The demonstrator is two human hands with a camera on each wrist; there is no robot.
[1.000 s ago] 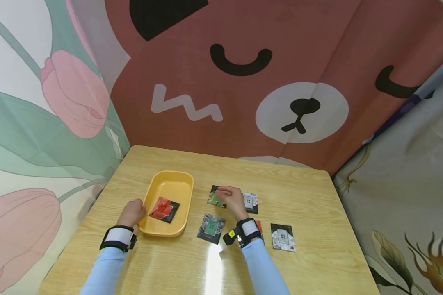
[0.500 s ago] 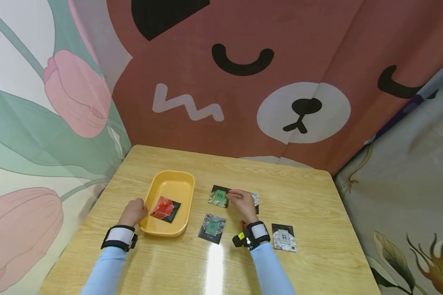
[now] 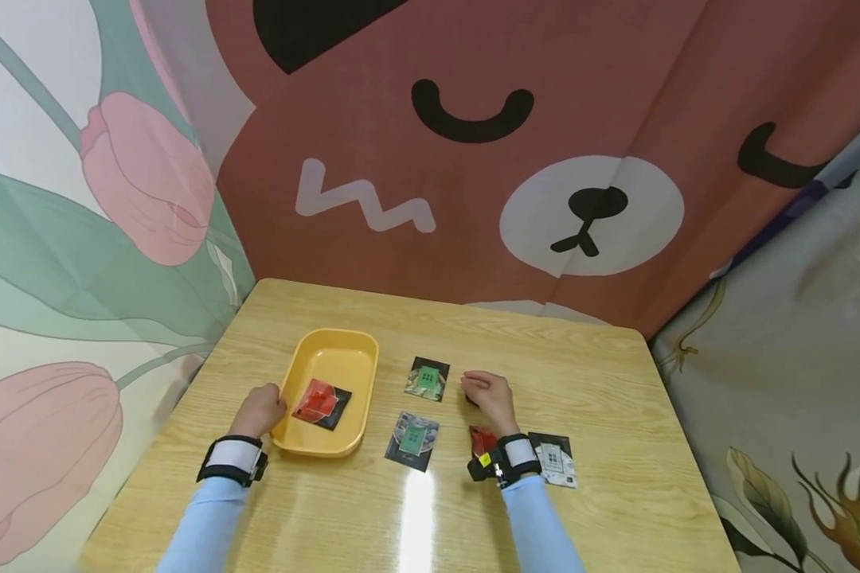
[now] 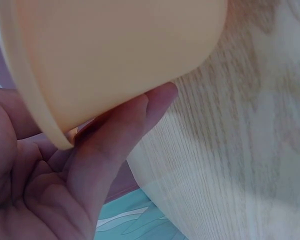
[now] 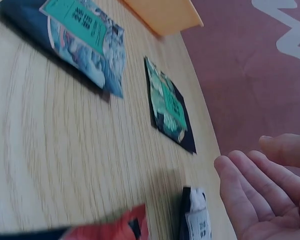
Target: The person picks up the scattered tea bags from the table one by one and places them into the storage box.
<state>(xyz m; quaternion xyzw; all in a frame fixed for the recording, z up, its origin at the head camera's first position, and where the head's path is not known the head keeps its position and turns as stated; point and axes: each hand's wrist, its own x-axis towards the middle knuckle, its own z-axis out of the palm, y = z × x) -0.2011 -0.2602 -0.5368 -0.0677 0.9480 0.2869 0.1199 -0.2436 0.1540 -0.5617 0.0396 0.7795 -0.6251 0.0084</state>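
Observation:
My left hand (image 3: 259, 411) grips the left edge of a yellow tray (image 3: 340, 355); in the left wrist view its fingers (image 4: 112, 145) lie under the tray's wall (image 4: 120, 55). Inside the tray is a red-and-black packet (image 3: 318, 403). My right hand (image 3: 493, 398) hovers over a white-and-black packet (image 5: 196, 220), mostly hidden by it in the head view. In the right wrist view the fingers (image 5: 240, 192) are nearly straight, the thumb apart, with nothing between them. Left of this hand lies a green-labelled packet (image 3: 428, 379).
Nearer me lies a grey packet with a green label (image 3: 412, 440). A red packet (image 3: 482, 439) is partly covered by the right wrist strap, and another white-and-black packet (image 3: 553, 460) lies right of it. A bear-print curtain (image 3: 401, 270) hangs behind the wooden table (image 3: 595, 382).
My right hand has moved right, off the green-labelled packet and over the white-and-black one. More of the red packet shows. The left hand and tray have stayed put.

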